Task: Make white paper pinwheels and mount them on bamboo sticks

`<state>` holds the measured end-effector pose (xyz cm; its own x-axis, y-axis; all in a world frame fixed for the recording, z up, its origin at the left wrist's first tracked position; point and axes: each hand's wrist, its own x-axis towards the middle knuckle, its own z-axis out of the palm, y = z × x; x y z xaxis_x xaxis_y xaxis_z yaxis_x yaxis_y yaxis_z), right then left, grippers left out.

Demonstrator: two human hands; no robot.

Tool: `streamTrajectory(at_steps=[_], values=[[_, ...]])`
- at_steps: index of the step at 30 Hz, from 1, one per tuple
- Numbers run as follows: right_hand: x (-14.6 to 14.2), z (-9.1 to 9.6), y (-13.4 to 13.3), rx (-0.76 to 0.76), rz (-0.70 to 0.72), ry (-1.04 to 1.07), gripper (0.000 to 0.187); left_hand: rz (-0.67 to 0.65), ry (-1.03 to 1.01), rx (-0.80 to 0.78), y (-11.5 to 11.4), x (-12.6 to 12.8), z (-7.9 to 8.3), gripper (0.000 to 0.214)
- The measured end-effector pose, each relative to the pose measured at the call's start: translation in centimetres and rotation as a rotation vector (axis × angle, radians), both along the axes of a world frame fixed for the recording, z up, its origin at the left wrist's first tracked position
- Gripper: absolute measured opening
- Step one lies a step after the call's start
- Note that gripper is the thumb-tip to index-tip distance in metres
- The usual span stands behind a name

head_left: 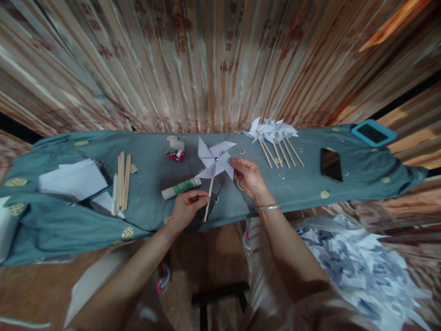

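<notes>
A white paper pinwheel (209, 158) with a shiny pin at its centre is held up over the middle of the cloth-covered table. My left hand (189, 207) pinches its wooden stick between thumb and fingers, near the lower end. On the other side, my right hand (248, 177) has its thumb and fingertips closed on the edge of one paper blade. A glue stick (181, 187) with a green label lies just behind my left hand. Farther back stands a small open red-and-white box of pins (175, 151).
Several finished pinwheels (274, 131) lie at the back right, near a phone (331, 164) and a blue-framed device (373, 133). Wooden sticks (124, 181) and paper sheets (74, 179) are on the left. A heap of folded white paper (361, 262) sits low on the right.
</notes>
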<state>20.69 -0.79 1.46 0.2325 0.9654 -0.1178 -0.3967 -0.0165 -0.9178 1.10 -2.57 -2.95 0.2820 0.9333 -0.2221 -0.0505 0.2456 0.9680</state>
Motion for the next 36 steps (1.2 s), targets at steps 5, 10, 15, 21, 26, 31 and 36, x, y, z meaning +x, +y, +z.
streamTrajectory(at_steps=[5,10,15,21,26,31,36], values=[[-0.1,-0.1,-0.1,-0.001,0.014,0.0,0.034,0.008,0.002,-0.001,0.1,-0.1,-0.2,0.029],[-0.2,-0.5,-0.1,-0.018,0.048,0.013,0.034,0.036,-0.023,-0.015,0.1,0.0,0.0,0.03],[-0.5,-0.5,-0.2,-0.014,0.084,0.02,0.037,0.052,-0.033,-0.014,0.1,0.2,0.2,0.032],[-1.0,-0.3,-0.5,-0.065,0.116,-0.005,0.041,0.057,-0.034,-0.013,0.2,0.1,0.3,0.035],[-1.3,-0.4,-0.5,-0.079,0.148,-0.003,0.041,0.052,-0.035,-0.002,0.2,0.1,0.3,0.033],[-1.7,-0.6,-0.7,-0.068,0.179,-0.022,0.04,0.062,-0.057,-0.023,0.2,0.2,0.5,0.03],[-2.0,-0.5,-0.9,-0.063,0.222,-0.057,0.041,0.056,-0.051,-0.02,0.2,0.2,0.5,0.033]])
